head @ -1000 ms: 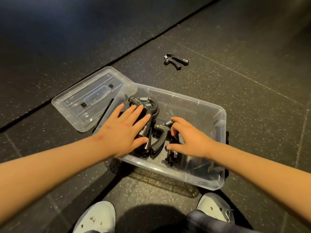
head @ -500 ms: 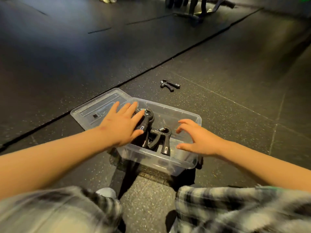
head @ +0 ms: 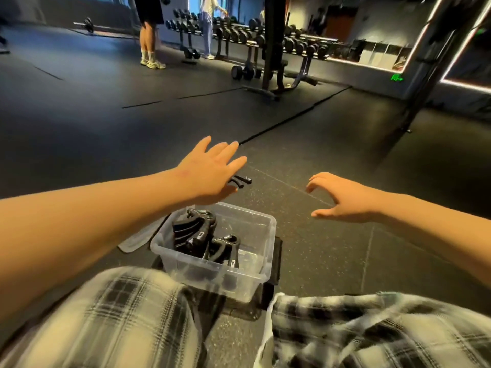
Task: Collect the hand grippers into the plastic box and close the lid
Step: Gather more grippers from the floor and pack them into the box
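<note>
A clear plastic box (head: 261,266) stands on the dark floor between my knees, with several black hand grippers (head: 202,239) piled in its left half. Its clear lid (head: 134,241) lies flat on the floor to the left, mostly hidden by my left arm. One more black hand gripper (head: 241,180) lies on the floor beyond the box. My left hand (head: 210,172) hovers over that gripper with fingers spread and straight, holding nothing. My right hand (head: 342,199) hangs in the air to the right of the box, fingers loosely curled and empty.
My plaid-clad knees (head: 119,320) fill the bottom of the view. A dumbbell rack (head: 265,41) and a steel upright (head: 273,43) stand far back. One person's legs (head: 148,41) and another person (head: 208,25) are by the rack. A floor seam (head: 292,116) runs diagonally.
Both hands have lifted out of the box and moved forward. My left hand now reaches over the gripper on the floor. The view has tilted up to show the gym.
</note>
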